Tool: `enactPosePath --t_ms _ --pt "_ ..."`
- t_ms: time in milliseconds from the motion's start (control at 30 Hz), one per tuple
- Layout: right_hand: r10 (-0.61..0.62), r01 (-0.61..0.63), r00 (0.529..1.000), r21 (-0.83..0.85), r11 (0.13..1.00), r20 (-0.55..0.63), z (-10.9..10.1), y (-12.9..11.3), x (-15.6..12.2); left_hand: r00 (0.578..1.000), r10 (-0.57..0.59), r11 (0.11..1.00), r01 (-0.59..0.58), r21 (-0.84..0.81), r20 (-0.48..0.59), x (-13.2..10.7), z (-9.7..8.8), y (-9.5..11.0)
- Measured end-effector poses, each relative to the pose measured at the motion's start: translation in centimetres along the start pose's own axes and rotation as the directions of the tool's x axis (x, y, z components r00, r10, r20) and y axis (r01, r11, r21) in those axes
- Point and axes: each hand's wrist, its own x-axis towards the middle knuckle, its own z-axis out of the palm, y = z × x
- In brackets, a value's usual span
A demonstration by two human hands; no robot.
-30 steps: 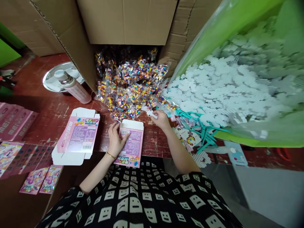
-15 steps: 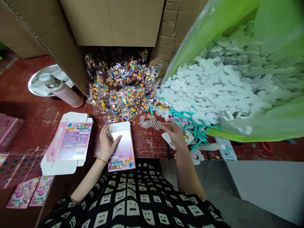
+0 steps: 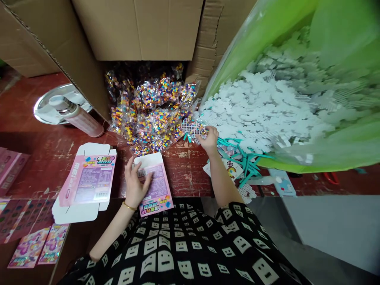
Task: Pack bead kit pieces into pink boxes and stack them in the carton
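My left hand [image 3: 136, 188] lies on a flat pink-and-purple printed cardboard carton [image 3: 158, 180] at the near edge of the dark red, scuffed counter [image 3: 184, 172], its fingers spread at the carton's left side and its thumb apart over the printed face. The carton's white end flap points away from me. My right hand [image 3: 210, 141] is farther out, fingers bent, the tips at the right end of a white plastic grid plate [image 3: 190, 127]; whether they pinch the plate or only touch it, I cannot tell.

The plate lies against the near right side of a heap of clear bags of multicoloured small blocks [image 3: 158, 118], which fills the counter in front of me. A brown corrugated cardboard panel [image 3: 154, 31] hangs over the heap and hides its back. To the right, a lime-green bag [image 3: 285, 23] bulges with white plastic pieces [image 3: 267, 114], bounding the room beside my right hand. Thin teal plastic sticks [image 3: 247, 166] and printed paper cards [image 3: 233, 168] lie strewn next to my right forearm, which covers part of them.

On my left, well apart from the right hand, lies a second pink carton with white flaps [image 3: 92, 182]. Beyond it are a pink flask with a pale cap [image 3: 81, 118] and, partly behind that, a round silver metal tray [image 3: 40, 105].
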Motion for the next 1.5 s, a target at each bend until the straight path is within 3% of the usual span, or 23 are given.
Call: enactPosePath --t_ms 67,167,300,433,500,567,633,700,767,867,933,967,1033,1100,1167,1200,1233,1333,1367,1433,1500 --pt "-0.005 0.024 0.990 -0.133 0.991 0.138 -0.3 -0.5 0.7 0.996 0.075 0.996 -0.073 -0.046 0.039 1.0 0.1 1.4" --pt "0.065 -0.021 0.955 -0.152 0.988 0.290 -0.2 -1.5 1.8 0.982 0.143 0.980 -0.123 -0.155 0.123 2.2 1.2 3.2" --pt "0.034 -0.018 0.953 -0.056 0.998 0.301 0.5 -2.3 1.2 0.960 0.167 0.952 -0.098 -0.291 0.223 2.6 2.8 4.5" --pt "0.051 -0.086 0.961 0.118 0.989 0.271 -0.1 -2.7 -2.9 0.954 0.018 0.881 0.126 -0.456 0.299 2.7 3.7 5.2" --pt "0.048 -0.144 0.967 0.380 0.914 0.251 -1.0 -3.7 -6.7 0.923 -0.102 0.749 0.316 -0.583 0.370 3.0 4.3 5.7" --pt "-0.019 -0.207 0.948 0.662 0.721 0.318 -1.8 -5.4 -11.3 0.849 -0.205 0.547 0.512 -0.662 0.488 3.6 5.1 6.3" --pt "-0.146 -0.293 0.873 0.740 0.606 0.465 -2.4 -7.1 -15.3 0.747 -0.304 0.367 0.664 -0.651 0.591 4.2 5.9 6.9" --pt "-0.199 -0.266 0.847 0.716 0.645 0.493 -3.0 -7.7 -17.2 0.659 -0.405 0.235 0.745 -0.624 0.634 4.9 6.2 7.3" --pt "-0.152 -0.158 0.903 0.640 0.752 0.402 -3.8 -6.7 -16.3 0.593 -0.448 0.089 0.774 -0.627 0.669 5.5 5.8 7.4" --pt "0.002 -0.083 0.983 0.431 0.899 0.186 -4.9 -3.0 -11.3 0.462 -0.394 -0.155 0.819 -0.552 0.795 6.3 4.4 7.0" --pt "0.041 -0.073 0.993 0.296 0.952 0.111 -4.8 -0.9 -7.7 0.391 -0.353 -0.223 0.847 -0.482 0.850 6.5 3.5 6.8" --pt "0.022 -0.051 0.992 0.237 0.970 0.123 -4.4 -0.4 -6.4 0.380 -0.341 -0.221 0.856 -0.466 0.860 6.4 3.2 6.8" --pt "-0.057 0.039 0.973 0.084 0.996 0.223 -2.7 -0.5 -4.7 0.406 -0.297 -0.186 0.863 -0.469 0.864 6.1 3.0 6.9" --pt "-0.106 0.136 0.943 -0.075 0.988 0.314 -0.4 -1.7 -4.2 0.476 -0.234 -0.145 0.845 -0.515 0.848 5.8 3.1 7.1" --pt "-0.121 0.193 0.936 -0.194 0.962 0.330 1.9 -3.0 -4.5 0.542 -0.202 -0.126 0.811 -0.571 0.816 5.4 3.2 7.2" --pt "-0.129 0.210 0.938 -0.230 0.950 0.321 2.9 -3.5 -4.7 0.546 -0.206 -0.129 0.807 -0.576 0.812 5.3 3.2 7.1" --pt "-0.138 0.222 0.941 -0.257 0.941 0.308 3.7 -3.8 -4.8 0.521 -0.218 -0.141 0.820 -0.555 0.825 5.2 3.2 7.0" --pt "-0.064 0.167 0.956 -0.353 0.921 0.286 5.0 -3.8 -4.5 0.414 -0.261 -0.178 0.867 -0.465 0.872 4.9 3.1 6.7" --pt "-0.014 0.125 0.957 -0.369 0.921 0.289 5.1 -3.7 -4.2 0.416 -0.273 -0.178 0.864 -0.471 0.867 4.9 3.0 6.6" --pt "0.067 0.063 0.947 -0.389 0.919 0.313 5.1 -3.5 -3.5 0.464 -0.298 -0.172 0.834 -0.525 0.834 4.8 3.0 6.5" --pt "0.084 0.063 0.932 -0.388 0.919 0.351 4.8 -3.7 -3.0 0.491 -0.326 -0.168 0.811 -0.561 0.808 4.8 3.0 6.6"
